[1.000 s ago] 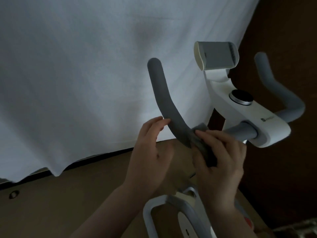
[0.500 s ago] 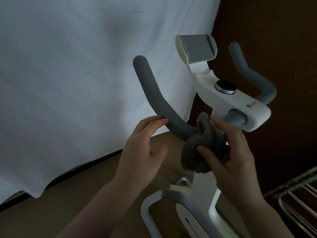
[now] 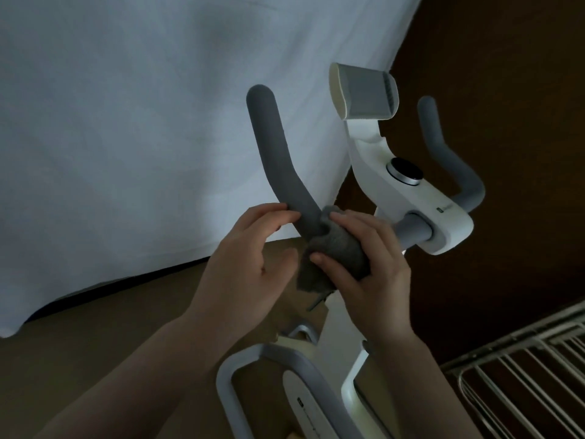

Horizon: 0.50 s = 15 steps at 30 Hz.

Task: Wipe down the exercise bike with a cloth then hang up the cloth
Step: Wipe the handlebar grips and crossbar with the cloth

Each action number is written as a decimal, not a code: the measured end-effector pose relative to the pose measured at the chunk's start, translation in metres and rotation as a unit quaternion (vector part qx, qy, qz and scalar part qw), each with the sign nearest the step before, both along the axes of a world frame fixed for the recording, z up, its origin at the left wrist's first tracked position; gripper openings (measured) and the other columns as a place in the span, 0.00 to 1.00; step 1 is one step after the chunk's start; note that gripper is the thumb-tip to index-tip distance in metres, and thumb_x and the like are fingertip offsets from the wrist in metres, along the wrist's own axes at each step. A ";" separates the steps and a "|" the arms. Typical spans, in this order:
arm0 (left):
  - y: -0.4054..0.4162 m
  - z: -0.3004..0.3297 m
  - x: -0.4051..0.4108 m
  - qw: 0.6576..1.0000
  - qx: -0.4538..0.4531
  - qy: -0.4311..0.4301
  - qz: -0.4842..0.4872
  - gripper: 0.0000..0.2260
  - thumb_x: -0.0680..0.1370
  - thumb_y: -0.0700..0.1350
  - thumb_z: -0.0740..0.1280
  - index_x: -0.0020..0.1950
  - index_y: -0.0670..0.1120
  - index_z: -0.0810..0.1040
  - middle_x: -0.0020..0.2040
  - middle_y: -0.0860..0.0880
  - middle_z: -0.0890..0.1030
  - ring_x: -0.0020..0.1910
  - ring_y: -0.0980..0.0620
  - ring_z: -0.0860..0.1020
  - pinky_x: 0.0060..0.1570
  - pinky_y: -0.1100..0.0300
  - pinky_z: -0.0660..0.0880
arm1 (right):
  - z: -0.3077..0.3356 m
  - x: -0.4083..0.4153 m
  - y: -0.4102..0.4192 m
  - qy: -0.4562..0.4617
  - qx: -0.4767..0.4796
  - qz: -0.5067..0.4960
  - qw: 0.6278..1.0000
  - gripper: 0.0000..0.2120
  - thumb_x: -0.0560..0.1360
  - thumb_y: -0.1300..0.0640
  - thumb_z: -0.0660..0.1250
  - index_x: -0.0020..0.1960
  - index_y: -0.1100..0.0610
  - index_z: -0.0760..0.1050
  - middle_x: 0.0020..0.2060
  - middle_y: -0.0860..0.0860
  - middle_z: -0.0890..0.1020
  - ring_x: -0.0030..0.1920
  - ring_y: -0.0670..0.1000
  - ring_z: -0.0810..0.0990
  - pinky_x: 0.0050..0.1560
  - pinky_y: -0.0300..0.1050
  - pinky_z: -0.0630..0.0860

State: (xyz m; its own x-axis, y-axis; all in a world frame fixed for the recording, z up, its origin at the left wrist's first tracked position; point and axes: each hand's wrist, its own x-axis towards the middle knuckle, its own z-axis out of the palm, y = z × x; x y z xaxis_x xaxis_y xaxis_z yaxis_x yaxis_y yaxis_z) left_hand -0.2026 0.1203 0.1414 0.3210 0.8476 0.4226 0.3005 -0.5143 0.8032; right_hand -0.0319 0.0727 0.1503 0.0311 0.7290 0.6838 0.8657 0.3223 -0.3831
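Dim light. Bottom edge cuts off the exercise bike (image 3: 408, 198) frame and both forearms; a wire rack (image 3: 522, 372) runs out at lower right. Centre frame: right hand (image 3: 370, 267) grasps a bunched grey cloth (image 3: 335, 251), fingers curled over it, thumb beneath, pressing it around the bend of the grey handlebar (image 3: 278, 166). The cloth hides that stretch of bar. Left hand (image 3: 250, 264) holds nothing, fingertips touching the bar just left of the cloth. White sheet (image 3: 142, 122) behind, upper left.
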 end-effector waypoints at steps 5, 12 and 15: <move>0.001 0.001 0.001 1.000 0.003 0.002 0.006 0.17 0.76 0.41 0.68 0.65 0.48 0.75 0.63 0.55 0.75 0.60 0.59 0.73 0.59 0.77 0.65 | 0.000 0.015 -0.006 -0.047 -0.003 0.001 0.999 0.24 0.73 0.46 0.69 0.65 0.54 0.72 0.59 0.51 0.75 0.59 0.52 0.75 0.55 0.59 0.77; 0.001 0.000 0.004 1.000 -0.001 -0.014 0.024 0.17 0.76 0.41 0.68 0.65 0.47 0.76 0.62 0.54 0.76 0.59 0.59 0.74 0.57 0.78 0.66 | -0.004 -0.010 0.006 -0.020 0.029 -0.037 0.999 0.22 0.73 0.47 0.68 0.63 0.57 0.75 0.57 0.52 0.76 0.57 0.53 0.76 0.52 0.57 0.77; 0.002 -0.001 0.004 1.000 -0.002 -0.010 0.025 0.17 0.76 0.44 0.69 0.65 0.48 0.75 0.63 0.55 0.76 0.59 0.59 0.74 0.57 0.77 0.67 | -0.010 0.002 -0.005 -0.048 0.047 -0.067 0.995 0.23 0.72 0.46 0.69 0.62 0.57 0.74 0.57 0.52 0.77 0.57 0.55 0.76 0.54 0.61 0.75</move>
